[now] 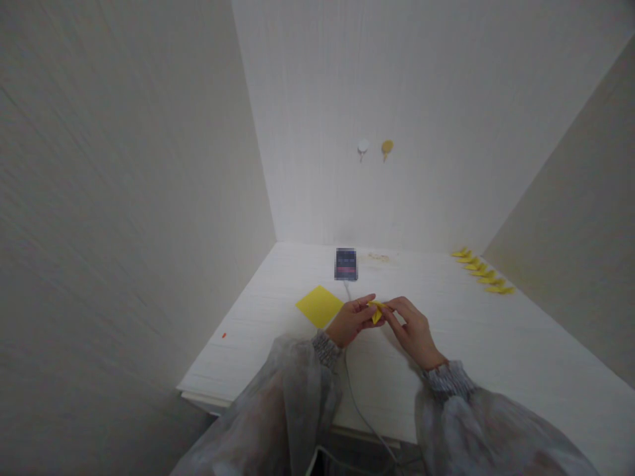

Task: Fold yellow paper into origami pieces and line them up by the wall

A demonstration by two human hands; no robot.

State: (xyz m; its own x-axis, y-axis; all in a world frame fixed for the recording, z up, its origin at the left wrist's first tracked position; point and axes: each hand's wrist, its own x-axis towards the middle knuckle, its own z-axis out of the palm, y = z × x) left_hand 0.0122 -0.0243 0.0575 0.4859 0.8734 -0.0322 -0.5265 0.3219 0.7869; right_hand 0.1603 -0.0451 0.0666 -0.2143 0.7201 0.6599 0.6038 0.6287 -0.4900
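Observation:
Between my two hands is a small folded piece of yellow paper (377,313), held just above the white table. My left hand (353,318) pinches it from the left, with thumb and fingers closed on it. From the right, the fingertips of my right hand (411,329) grip its upper edge. Partly behind my left wrist lies a flat square sheet of yellow paper (317,305), turned cornerwise. Along the table's right side stand several folded yellow paper shapes (480,270) in a slanting row.
Beyond my hands lies a phone (346,263) with a blurred screen, its white cable (354,390) running beneath my arms over the front edge. A small orange bit (224,335) lies at left. Pale walls enclose the table; two round hooks (363,146) are on the back wall.

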